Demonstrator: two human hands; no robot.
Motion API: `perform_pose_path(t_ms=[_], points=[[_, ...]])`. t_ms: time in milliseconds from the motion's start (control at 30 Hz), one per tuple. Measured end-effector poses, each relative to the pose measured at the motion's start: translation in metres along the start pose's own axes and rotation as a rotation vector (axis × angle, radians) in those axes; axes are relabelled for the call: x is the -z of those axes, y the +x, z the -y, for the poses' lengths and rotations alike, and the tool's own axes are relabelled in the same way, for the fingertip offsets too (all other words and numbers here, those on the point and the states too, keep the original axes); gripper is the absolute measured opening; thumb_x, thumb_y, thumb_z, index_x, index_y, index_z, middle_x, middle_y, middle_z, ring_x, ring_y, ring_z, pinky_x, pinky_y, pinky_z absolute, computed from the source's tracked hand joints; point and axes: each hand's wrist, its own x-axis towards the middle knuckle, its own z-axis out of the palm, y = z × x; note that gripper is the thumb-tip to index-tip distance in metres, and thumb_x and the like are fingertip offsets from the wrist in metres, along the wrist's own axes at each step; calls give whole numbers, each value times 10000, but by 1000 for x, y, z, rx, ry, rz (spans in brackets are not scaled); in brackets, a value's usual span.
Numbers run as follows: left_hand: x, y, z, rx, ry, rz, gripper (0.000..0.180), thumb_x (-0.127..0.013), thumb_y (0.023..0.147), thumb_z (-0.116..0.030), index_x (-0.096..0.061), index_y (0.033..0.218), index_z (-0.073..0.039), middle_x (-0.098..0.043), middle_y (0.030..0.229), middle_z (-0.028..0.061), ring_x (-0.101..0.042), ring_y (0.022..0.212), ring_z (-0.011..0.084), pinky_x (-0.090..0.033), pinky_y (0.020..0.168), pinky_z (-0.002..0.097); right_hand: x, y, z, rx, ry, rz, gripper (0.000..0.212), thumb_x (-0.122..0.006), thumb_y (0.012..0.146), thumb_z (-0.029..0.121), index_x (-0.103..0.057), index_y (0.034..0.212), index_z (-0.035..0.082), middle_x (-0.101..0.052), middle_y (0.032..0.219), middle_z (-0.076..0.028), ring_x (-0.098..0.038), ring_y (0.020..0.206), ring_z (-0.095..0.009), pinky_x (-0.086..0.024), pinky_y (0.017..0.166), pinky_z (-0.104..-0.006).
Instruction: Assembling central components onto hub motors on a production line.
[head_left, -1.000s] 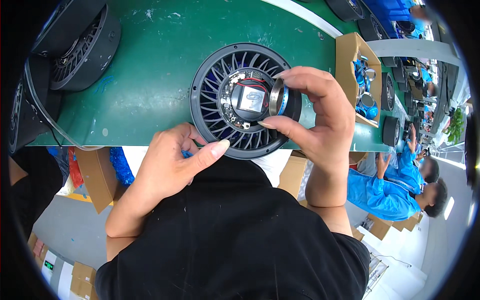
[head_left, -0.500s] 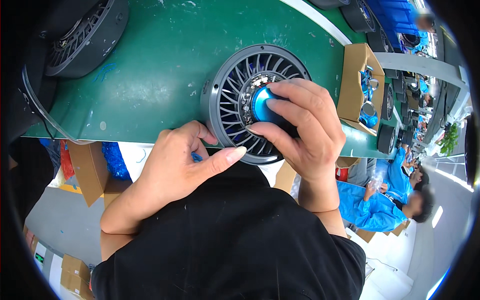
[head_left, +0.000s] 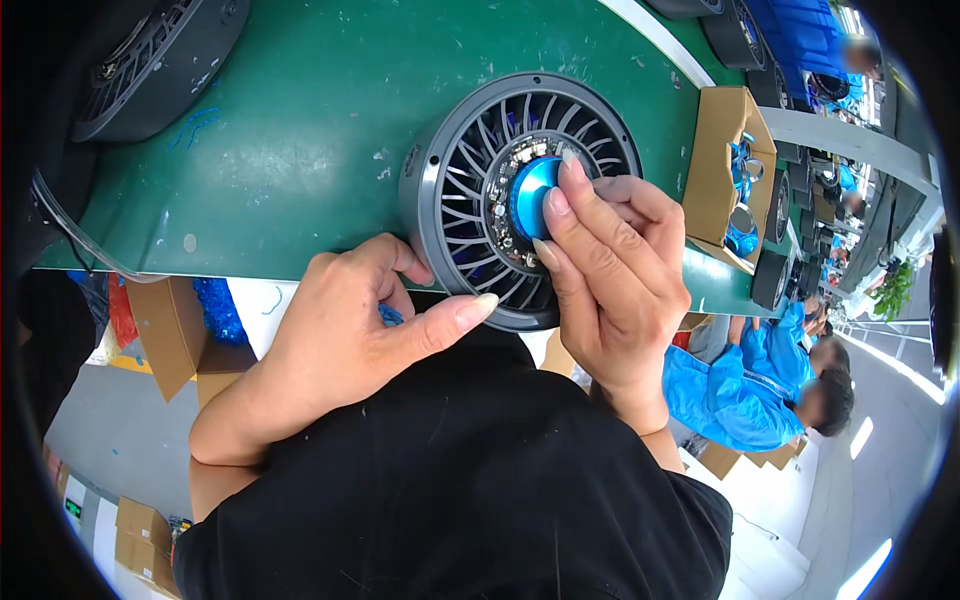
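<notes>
A round dark grey fan-like housing (head_left: 430, 220) with curved spokes is tilted at the green table's near edge. At its hub sits a shiny blue round cap (head_left: 530, 200), ringed by a circuit board with small parts. My right hand (head_left: 620, 270) has its fingertips on the cap's face and right edge, its thumb at the lower edge. My left hand (head_left: 350, 310) grips the housing's lower left rim, thumb in front and fingers at the side. A bit of blue shows between the left thumb and fingers; I cannot make out what it is.
An open cardboard box (head_left: 715, 170) of blue caps stands right of the housing. Another grey housing (head_left: 180, 75) lies at the far left, near blue threads (head_left: 193, 125). More housings line the right side. Co-workers in blue (head_left: 735, 395) sit at the right.
My right fingers have shifted from curling around the blue cap to lying against its face, exposing more of the circuit board. My left hand keeps its hold on the rim.
</notes>
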Motion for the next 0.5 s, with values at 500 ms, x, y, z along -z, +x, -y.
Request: perform_pose_path(t_ms=[500], points=[[-3, -3, -2, -1, 48, -56, 632, -836, 769, -491, -631, 836, 104, -650, 676, 162, -650, 573, 192, -492, 514, 305, -1, -3, -2, 17, 29, -44, 331, -756, 734, -15, -749, 1065, -21, -726, 1146, -141, -602, 975, -287, -527, 828, -353]])
